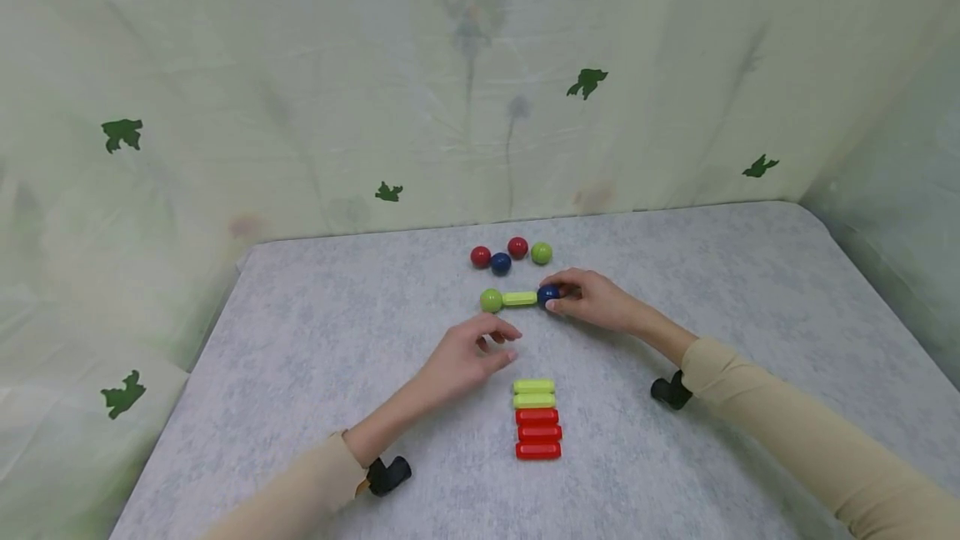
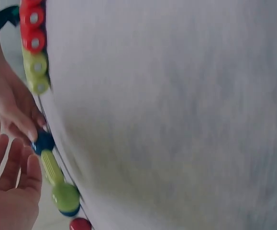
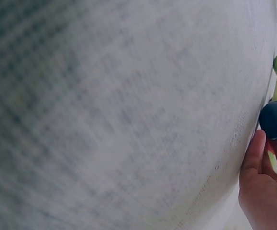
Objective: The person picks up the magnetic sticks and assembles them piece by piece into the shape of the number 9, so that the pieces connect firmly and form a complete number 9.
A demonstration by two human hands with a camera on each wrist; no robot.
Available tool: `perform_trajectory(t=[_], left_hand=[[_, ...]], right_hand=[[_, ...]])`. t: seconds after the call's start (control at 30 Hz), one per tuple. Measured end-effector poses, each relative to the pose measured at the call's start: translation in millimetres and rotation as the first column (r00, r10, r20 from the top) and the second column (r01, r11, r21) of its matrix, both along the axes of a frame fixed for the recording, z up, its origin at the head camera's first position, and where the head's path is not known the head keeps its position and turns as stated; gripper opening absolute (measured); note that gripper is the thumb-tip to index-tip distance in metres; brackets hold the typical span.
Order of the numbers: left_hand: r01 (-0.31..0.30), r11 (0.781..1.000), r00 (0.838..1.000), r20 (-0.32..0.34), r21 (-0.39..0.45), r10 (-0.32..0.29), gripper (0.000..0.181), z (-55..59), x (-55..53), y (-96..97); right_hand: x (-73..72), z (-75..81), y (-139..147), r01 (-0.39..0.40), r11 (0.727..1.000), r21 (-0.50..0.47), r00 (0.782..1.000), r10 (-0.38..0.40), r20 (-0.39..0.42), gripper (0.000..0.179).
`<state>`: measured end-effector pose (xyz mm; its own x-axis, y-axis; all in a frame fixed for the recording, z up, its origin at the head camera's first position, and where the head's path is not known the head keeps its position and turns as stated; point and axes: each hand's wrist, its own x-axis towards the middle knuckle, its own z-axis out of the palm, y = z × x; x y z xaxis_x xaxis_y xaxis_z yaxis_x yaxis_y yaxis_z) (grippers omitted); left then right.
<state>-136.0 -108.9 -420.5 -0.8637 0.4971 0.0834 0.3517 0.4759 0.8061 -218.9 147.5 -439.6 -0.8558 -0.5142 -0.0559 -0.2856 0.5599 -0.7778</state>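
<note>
My right hand [image 1: 596, 300] pinches a dark blue ball [image 1: 547, 297] between thumb and fingers. That ball sits at the right end of a yellow-green rod [image 1: 519, 299], whose left end meets a light green ball [image 1: 491, 300]; the three lie in a line on the table. In the right wrist view the fingers grip the blue ball [image 3: 272, 120] at the rod's end. My left hand [image 1: 471, 354] hovers just in front of the green ball, its fingers loosely bent around nothing. The left wrist view shows the same left hand [image 2: 14, 187] apart from the rod.
Behind the joined pieces lie two red balls [image 1: 517, 247], a blue ball [image 1: 501, 263] and a green ball [image 1: 542, 253]. Nearer me is a column of rods: two yellow-green rods [image 1: 534, 393] and three red rods [image 1: 537, 433]. A patterned curtain [image 1: 337, 107] stands behind the grey table [image 1: 337, 290].
</note>
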Motion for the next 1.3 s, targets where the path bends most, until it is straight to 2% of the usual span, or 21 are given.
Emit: perform_trajectory(t=[0.17, 0.33, 0.53, 1.07, 1.3], left_hand=[[0.108, 0.993, 0.989, 0.104, -0.044, -0.103, 0.022, -2.4, 14.1, 11.1], [0.122, 0.990, 0.981, 0.163, -0.074, -0.108, 0.020, -9.7, 19.7, 16.3], [0.093, 0.990, 0.986, 0.147, -0.109, -0.077, 0.015, -15.9, 22.4, 16.7], [0.098, 0.985, 0.991, 0.105, -0.142, -0.083, 0.012, -16.7, 19.0, 25.2], [0.092, 0.987, 0.991, 0.109, -0.134, -0.078, 0.011, -16.6, 21.3, 23.8]], right_hand=[[1.1, 1.2, -2, 0.014, 1.000, 0.008, 1.000, -0.014, 0.008, 0.039], [1.2, 1.9, -3, 0.032, 0.999, 0.012, 0.999, -0.032, 0.020, 0.038], [0.9, 1.9, -4, 0.041, 0.999, 0.023, 0.999, -0.042, 0.026, 0.039], [-0.7, 0.8, -2, 0.051, 0.998, 0.021, 0.998, -0.052, 0.048, 0.040], [0.6, 0.3, -2, 0.025, 1.000, -0.001, 0.999, -0.025, 0.020, 0.039]])
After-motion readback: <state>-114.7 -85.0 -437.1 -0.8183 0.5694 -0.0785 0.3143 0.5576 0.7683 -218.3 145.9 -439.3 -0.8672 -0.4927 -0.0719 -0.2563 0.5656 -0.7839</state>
